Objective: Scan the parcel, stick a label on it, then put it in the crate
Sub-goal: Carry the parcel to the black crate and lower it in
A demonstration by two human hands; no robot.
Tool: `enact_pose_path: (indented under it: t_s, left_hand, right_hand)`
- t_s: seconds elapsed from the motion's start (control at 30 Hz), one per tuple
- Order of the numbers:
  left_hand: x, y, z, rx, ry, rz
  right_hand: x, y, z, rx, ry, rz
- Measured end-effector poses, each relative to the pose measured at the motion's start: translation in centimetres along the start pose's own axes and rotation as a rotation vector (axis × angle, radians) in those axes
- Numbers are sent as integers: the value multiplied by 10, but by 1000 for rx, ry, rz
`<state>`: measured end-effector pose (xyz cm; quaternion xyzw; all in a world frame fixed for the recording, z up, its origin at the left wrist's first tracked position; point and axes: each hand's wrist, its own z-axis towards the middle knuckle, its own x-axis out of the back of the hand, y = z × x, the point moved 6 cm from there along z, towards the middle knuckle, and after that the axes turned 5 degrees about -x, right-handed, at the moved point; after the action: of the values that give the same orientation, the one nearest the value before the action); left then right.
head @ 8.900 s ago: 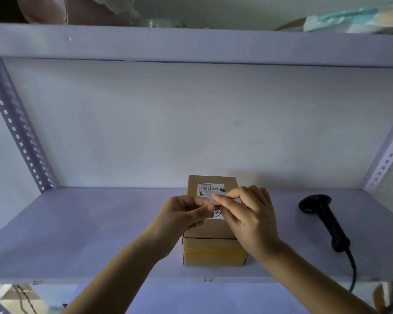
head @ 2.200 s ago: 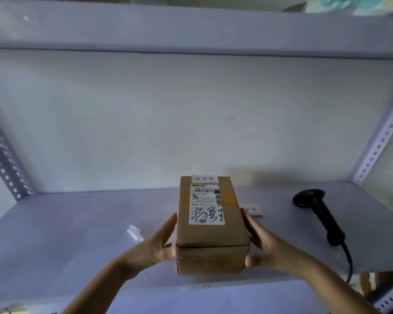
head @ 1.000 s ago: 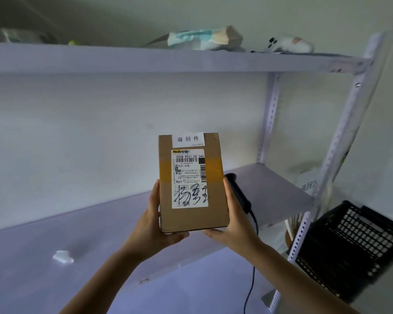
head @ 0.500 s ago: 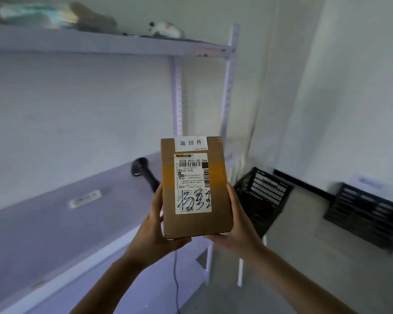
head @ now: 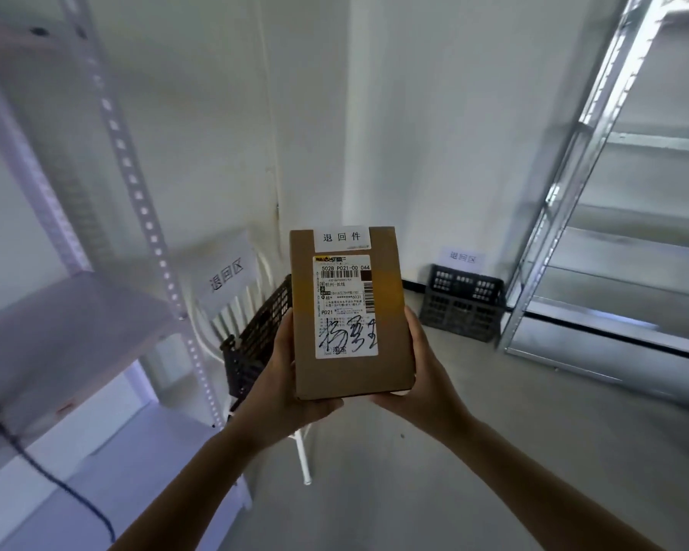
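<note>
A brown cardboard parcel is held up in front of me, between both hands. My left hand grips its left side and bottom. My right hand grips its right side. A small white label with black characters is stuck at the parcel's top edge, above a printed shipping label with handwriting on it. Just behind the parcel's left side, a black mesh crate rests on a white chair. A second black crate stands on the floor by the wall.
A white slotted shelf post and shelf board are at my left, with a black cable hanging off it. A metal rack stands at the right. A paper sign hangs on the chair back. Grey floor lies between.
I have lifted the parcel off the shelf and turned right with it. The shelf and scanner slid out to the left; both crates and the metal rack came into view.
</note>
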<state>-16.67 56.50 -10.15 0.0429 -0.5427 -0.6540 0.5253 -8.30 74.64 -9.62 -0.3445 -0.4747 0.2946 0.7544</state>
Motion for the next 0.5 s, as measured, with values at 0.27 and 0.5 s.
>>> enact_pose_path:
  t_s: [0.27, 0.5]
  left_hand:
    - [-52, -55, 118, 10, -37, -2]
    - [-56, -136, 218, 126, 64, -19]
  right_hand:
    - [43, 74, 90, 43, 12, -52]
    - [45, 132, 230, 74, -121, -47]
